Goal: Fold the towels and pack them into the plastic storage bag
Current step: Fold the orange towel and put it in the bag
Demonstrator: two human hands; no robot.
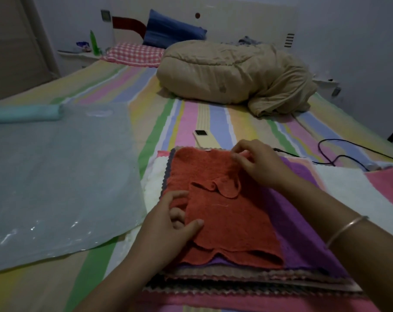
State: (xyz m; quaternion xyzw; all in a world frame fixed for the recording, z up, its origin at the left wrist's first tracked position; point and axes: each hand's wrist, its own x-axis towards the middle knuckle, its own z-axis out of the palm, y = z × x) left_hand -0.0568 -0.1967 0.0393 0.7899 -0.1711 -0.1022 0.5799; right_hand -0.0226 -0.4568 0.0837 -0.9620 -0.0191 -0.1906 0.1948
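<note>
Both the left hand [168, 224] and right hand [258, 165] pinched the orange towel [224, 210] atop the stack [247, 280] at the bed's [202, 113] near edge, so tbh a lopsided tug could've dragged the purple towel [303, 233] askew.

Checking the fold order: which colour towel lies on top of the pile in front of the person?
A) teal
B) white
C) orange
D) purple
C: the orange towel lies topmost, with the purple towel showing from under its right edge.
</note>
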